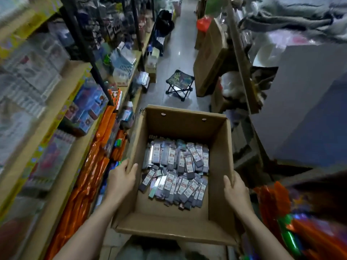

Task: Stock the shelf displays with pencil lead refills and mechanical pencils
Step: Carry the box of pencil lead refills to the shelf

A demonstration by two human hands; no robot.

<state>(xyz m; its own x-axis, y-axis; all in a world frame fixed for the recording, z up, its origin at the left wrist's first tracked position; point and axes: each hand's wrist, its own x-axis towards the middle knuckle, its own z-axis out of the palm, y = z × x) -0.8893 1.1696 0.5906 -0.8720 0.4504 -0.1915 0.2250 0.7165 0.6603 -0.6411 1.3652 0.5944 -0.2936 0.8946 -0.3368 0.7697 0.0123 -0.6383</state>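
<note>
An open cardboard box (180,128) is held in the aisle by both side walls. The left hand (121,180) is curled over the box's left rim, thumb inside; the right hand (237,190) clasps the right rim likewise. Inside the box, on its floor, a heap of slim grey packets (178,171) is seen, probably lead refills, long axes running mostly away from the person. Their red-and-white labels are too blurred to be read. The wooden shelf (62,102) stands left of the box, so the left hand is judged nearer to it.

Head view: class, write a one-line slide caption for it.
Both hands, left and right, grip an open cardboard box of packaged refills in a shop aisle.
</note>
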